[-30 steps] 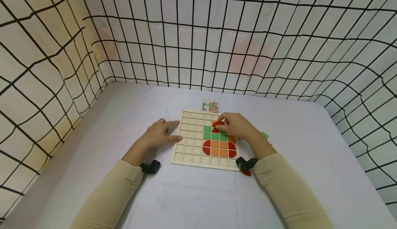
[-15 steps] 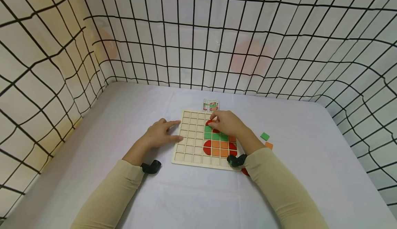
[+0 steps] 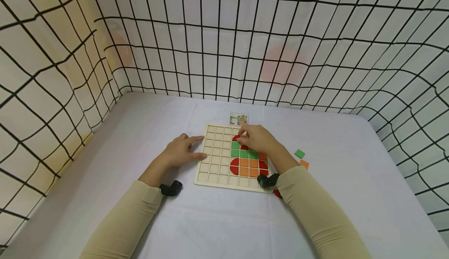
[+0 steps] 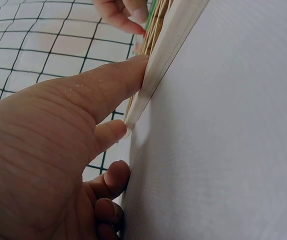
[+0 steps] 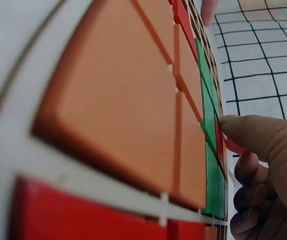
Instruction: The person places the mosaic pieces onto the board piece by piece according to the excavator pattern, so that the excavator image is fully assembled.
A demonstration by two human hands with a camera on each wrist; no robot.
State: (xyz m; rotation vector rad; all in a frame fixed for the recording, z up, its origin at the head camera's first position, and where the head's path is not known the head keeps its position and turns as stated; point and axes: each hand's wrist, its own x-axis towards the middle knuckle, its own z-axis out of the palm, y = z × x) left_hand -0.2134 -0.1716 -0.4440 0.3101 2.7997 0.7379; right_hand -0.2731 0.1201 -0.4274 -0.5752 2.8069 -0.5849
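Setting: white counter (image 3: 105, 153) walled by black-gridded cloth.
Left hand (image 3: 180, 150): fingers straight, braced against the left edge of the wooden grid board (image 3: 217, 161).
Right hand (image 3: 257, 140): fingertips pinch a red piece (image 3: 235, 138) into the board's upper rows.
Filled: red, green and orange tiles beneath the right hand.
Left: most cells empty; green tile (image 3: 299, 153) and orange tile (image 3: 304, 164) lie loose to its right.

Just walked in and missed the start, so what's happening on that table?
A person is filling a wooden grid board with coloured tiles. Their right hand presses a red piece into a cell near the board's far edge, above green, orange and red tiles already placed. Their left hand steadies the board's left edge. A loose green tile and orange tile lie to the right.
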